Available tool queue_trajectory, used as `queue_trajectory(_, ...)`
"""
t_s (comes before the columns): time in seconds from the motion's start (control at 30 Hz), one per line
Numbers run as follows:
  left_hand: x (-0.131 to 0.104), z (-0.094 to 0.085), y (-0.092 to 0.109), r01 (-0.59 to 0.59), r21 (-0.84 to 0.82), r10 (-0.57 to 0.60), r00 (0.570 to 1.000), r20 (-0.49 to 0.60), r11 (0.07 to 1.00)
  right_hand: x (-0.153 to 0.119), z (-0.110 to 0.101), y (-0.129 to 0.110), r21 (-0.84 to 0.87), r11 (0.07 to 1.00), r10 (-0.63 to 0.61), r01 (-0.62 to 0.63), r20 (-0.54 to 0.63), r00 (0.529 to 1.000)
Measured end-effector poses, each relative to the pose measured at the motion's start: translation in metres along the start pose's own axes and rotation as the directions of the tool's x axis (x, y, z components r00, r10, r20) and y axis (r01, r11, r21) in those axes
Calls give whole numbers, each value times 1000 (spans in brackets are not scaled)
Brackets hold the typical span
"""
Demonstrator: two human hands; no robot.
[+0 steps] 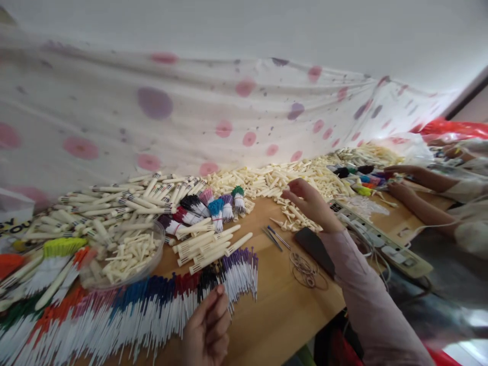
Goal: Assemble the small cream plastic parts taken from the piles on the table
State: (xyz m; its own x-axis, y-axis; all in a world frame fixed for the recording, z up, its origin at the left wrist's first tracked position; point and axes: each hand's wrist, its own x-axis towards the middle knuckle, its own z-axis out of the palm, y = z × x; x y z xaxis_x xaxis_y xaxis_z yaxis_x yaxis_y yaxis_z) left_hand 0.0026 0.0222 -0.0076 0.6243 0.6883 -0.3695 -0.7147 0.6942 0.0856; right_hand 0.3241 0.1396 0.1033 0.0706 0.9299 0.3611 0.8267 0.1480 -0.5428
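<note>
My left hand (209, 325) is closed, thumb against curled fingers, in front of a long row of ink refills (152, 315) with coloured ends. What it holds, if anything, cannot be made out. My right hand (309, 203) is raised over small cream cone-shaped pen parts (295, 217). Its thumb and fingertips are pinched together, perhaps on something small and pale. Several cream pen barrels (208, 246) lie between the hands and the back pile. Behind them stand banded bundles of refills (215, 213) in blue, purple, green and black.
A clear round tub (162, 239) of cream parts stands left. Tweezers (272, 239), a pen (279, 237), rubber bands (305, 269), a dark phone (314, 249) and a power strip (381, 239) lie right. Another person's hands (407, 178) work at far right. A spotted sheet (183, 112) covers the wall.
</note>
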Motion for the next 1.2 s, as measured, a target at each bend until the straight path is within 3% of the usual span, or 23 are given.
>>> queue_trajectory(0.07,-2,8,-4,-65,65,69,996,-51,996,-38,7,-25,252,965,-51,78,-111,992)
queue_trajectory(0.1,-4,11,-6,-104,102,112,991,-71,989,-60,18,-39,397,912,-33,102,-177,984)
queue_trajectory(0.17,-5,14,-10,-177,171,186,982,-40,969,-108,49,-65,605,792,50,81,-195,979)
queue_trajectory(0.27,-5,10,-12,-281,241,290,957,-2,929,-170,97,-94,735,674,156,-74,-43,987)
queue_trajectory(0.37,-5,5,-12,-370,276,384,923,2,887,-201,126,-107,760,640,89,-115,76,993)
queue_trajectory(0.43,-6,5,-11,-395,304,416,909,-2,867,-206,133,-111,750,651,42,-116,117,992)
queue_trajectory(0.63,-11,15,-9,-298,381,317,948,15,875,-201,134,-116,724,677,59,-132,126,990)
queue_trajectory(0.7,-12,13,-11,-314,430,333,942,33,846,-200,134,-114,720,685,46,-116,116,992)
queue_trajectory(0.77,-12,8,-15,-400,532,431,900,72,746,-199,133,-112,724,684,15,-91,110,994)
queue_trajectory(0.83,-12,2,-19,-479,655,547,829,117,585,-197,131,-111,727,682,-8,-75,109,994)
queue_trajectory(0.93,-13,-3,-23,-461,795,642,757,120,395,-195,129,-110,720,691,-17,-66,107,994)
queue_trajectory(1.03,-15,-2,-23,-418,855,690,716,104,306,-194,129,-110,716,696,-25,-50,95,995)
queue_trajectory(1.2,-16,-1,-22,-401,882,727,679,102,250,-195,130,-112,736,673,1,-73,98,995)
